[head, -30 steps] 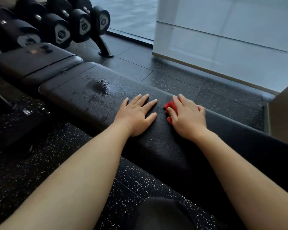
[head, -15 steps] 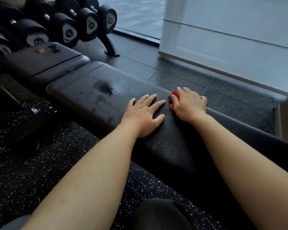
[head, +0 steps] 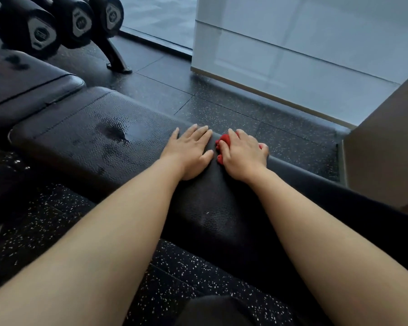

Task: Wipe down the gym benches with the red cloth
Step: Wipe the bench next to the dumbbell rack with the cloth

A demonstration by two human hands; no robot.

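Observation:
A long black padded gym bench (head: pixel 108 147) runs from upper left to lower right across the view, with a damp patch on its left part. My right hand (head: pixel 243 154) presses a bunched red cloth (head: pixel 223 143) onto the bench's far edge; most of the cloth is hidden under the palm. My left hand (head: pixel 190 152) lies flat on the pad just left of it, fingers spread, holding nothing. A second black bench (head: pixel 21 83) stands behind at the left.
A rack of black dumbbells (head: pixel 57 24) stands at the upper left, its foot (head: pixel 119 67) on the speckled rubber floor (head: pixel 233 107). A white wall panel (head: pixel 304 55) and a beige cabinet side (head: pixel 386 149) close off the right.
My right hand has slid the red cloth away from me towards the bench's far edge. The left hand followed slightly. My view has shifted to the right.

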